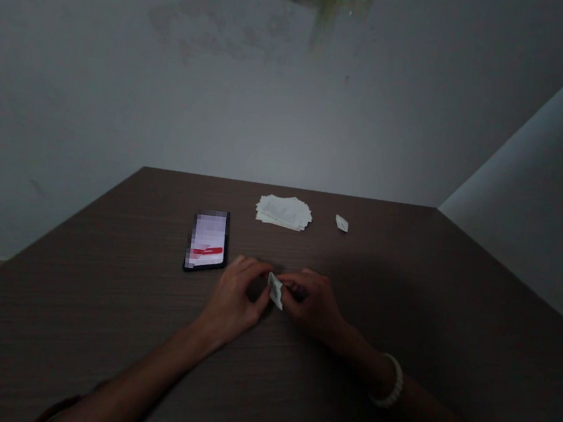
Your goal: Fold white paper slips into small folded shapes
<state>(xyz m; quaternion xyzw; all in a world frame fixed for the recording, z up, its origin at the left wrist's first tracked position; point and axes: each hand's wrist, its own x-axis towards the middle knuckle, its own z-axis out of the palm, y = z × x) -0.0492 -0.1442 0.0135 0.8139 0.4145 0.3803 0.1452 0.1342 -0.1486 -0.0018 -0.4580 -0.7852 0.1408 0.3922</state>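
A small folded piece of white paper (276, 291) stands tilted between my hands, a little above the dark wood-grain table (98, 326). My right hand (312, 305) pinches it from the right, and the fingertips of my left hand (235, 293) press against its upper left side. Part of the paper is hidden by my fingers. A white beaded bracelet (388, 381) circles my right wrist.
A smartphone (207, 241) with a lit, pixelated screen lies left of my hands. Beyond them are a loose stack of white papers (284, 212) and a small folded paper (342, 223). Grey walls rise behind the table's far edge.
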